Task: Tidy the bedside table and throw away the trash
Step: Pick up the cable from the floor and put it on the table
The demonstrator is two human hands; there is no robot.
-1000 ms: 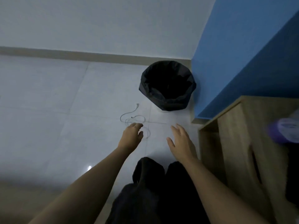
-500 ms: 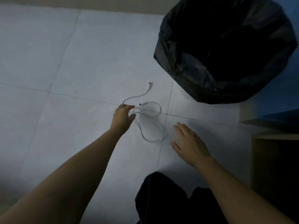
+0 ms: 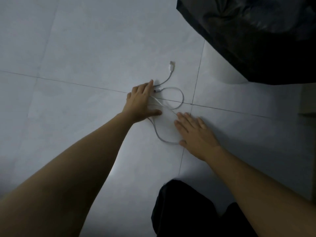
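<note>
My left grip [image 3: 142, 100] is spread flat, fingers on the white cable [image 3: 181, 98] on the floor [image 3: 85, 48]; my right grip [image 3: 195, 132], also open, touches its loop, holding nothing.

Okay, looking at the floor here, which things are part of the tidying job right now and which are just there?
Part of the job:
cable, loose on the floor, both hands at it
left hand, open, over the cable
right hand, open, flat beside the cable's loop
bin, black-lined, upper right

Just there:
tiled floor
wooden furniture edge, far right
</note>
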